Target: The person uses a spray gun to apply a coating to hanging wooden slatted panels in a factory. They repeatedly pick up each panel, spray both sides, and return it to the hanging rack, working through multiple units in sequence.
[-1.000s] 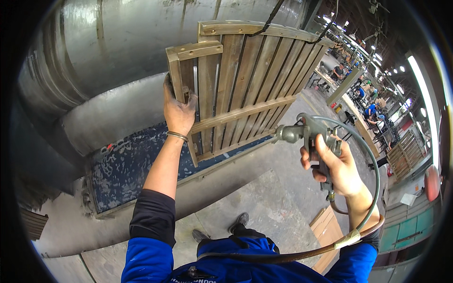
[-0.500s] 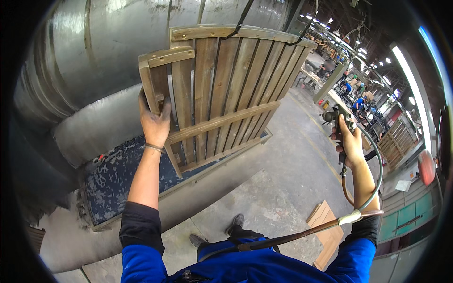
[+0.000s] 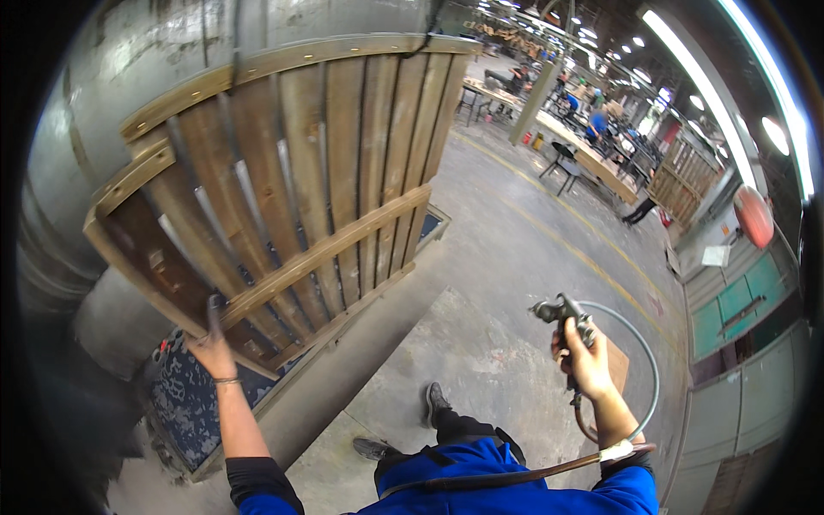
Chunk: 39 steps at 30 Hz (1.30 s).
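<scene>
A slatted wooden panel (image 3: 302,129) hangs from dark hooks on the left, its top rail dotted with brass-coloured fasteners. At its lower left edge, my left hand (image 3: 211,350) is closed round the side board, with the thumb on the inner face. To the right and apart from the panel, my right hand (image 3: 590,365) grips a spray gun (image 3: 566,314) by its handle, nozzle toward the left. A thin grey hose (image 3: 656,365) loops from the gun round my right forearm and joins a thicker brown hose (image 3: 532,475) across my waist.
Under the panel stands a long trough (image 3: 343,378) with dark, pale-flecked liquid. Behind it rises a stained metal wall (image 3: 112,103). Teal-and-grey cabinets (image 3: 742,305) line the right side, and a red rounded object (image 3: 754,217) hangs above them. People work at far benches.
The panel has swung, its left side coming nearer and lower. My left hand has shifted down along its edge. My right hand with the spray gun is lower and further left.
</scene>
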Tool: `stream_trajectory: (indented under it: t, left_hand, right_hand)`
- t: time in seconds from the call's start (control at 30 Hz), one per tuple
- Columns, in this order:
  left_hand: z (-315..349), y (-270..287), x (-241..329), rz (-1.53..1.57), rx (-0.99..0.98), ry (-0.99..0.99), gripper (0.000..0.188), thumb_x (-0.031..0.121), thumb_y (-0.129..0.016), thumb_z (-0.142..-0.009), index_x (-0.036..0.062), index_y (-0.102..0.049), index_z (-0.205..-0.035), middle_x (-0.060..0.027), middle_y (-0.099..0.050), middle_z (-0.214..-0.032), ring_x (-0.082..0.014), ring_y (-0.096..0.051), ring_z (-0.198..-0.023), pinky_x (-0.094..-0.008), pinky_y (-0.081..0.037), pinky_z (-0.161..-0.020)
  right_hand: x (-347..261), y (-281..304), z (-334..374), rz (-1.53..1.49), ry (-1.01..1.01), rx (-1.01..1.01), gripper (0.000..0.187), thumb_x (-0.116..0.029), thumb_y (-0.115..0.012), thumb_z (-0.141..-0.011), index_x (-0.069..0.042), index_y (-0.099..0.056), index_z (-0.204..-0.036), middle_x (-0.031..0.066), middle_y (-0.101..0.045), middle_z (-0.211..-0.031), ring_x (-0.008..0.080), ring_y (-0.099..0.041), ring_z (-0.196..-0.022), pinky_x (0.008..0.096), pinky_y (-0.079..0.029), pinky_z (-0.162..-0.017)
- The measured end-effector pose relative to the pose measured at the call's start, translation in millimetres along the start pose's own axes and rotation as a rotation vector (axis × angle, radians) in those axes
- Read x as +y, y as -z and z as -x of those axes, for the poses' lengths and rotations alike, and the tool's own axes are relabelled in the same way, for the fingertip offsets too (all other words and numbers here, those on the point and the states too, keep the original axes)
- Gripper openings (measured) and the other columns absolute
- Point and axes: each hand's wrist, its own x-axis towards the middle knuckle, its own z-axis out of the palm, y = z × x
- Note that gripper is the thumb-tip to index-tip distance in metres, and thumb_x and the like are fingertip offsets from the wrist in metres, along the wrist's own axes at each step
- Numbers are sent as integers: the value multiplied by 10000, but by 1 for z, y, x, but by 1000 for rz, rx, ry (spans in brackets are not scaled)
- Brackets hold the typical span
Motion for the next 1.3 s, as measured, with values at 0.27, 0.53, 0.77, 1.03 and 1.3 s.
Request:
stream_trajectory:
  t: [0.27, 0.53, 0.77, 1.03, 1.3]
  left_hand:
    - [-5, 59, 31, -45, -79, 117, 480, 209, -700, -988, -128, -604, -1316, -183, -659, -1312, -205, -648, -1112, -361, -517, -984]
    - [8, 71, 80, -195, -2, 171, 564, 270, -708, -979, -108, -565, -1372, -183, -588, -1415, -226, -631, -1162, -389, -553, -983]
    - [62, 52, 120, -354, 78, 271, 538, 302, -707, -970, -73, -614, -1343, -136, -604, -1407, -240, -615, -1214, -430, -558, -1009]
    - [58, 81, 117, -189, 169, 403, 726, 341, -811, -883, -85, -541, -1406, -121, -543, -1458, -275, -546, -1258, -504, -464, -1080]
    - [50, 120, 115, -93, -74, 519, 836, 575, -657, -936, 76, -409, -1558, -116, -417, -1590, -317, -411, -1440, -484, -351, -1176]
  right_hand:
    - [52, -4, 39, -195, -74, -73, 400, -432, -455, -1096, -71, -628, -1107, 25, -650, -773, 41, -516, -568, 205, -341, -429]
    - [132, 18, 60, -521, -340, -134, 616, -592, -355, -1070, -43, -628, -1128, 73, -666, -808, 107, -598, -626, 220, -331, -405]
    - [255, 73, 85, -551, -472, 17, 583, -593, -391, -1063, -62, -622, -992, 46, -661, -736, 84, -582, -577, 227, -343, -399]
    - [283, 38, 111, -627, -419, -19, 631, -533, -309, -1102, -17, -615, -1297, 47, -663, -795, 60, -545, -554, 207, -331, -395]
    - [268, -38, 115, -1063, -158, -323, 632, -457, -485, -1074, 19, -479, -1489, 36, -630, -878, 90, -569, -757, 246, -493, -704]
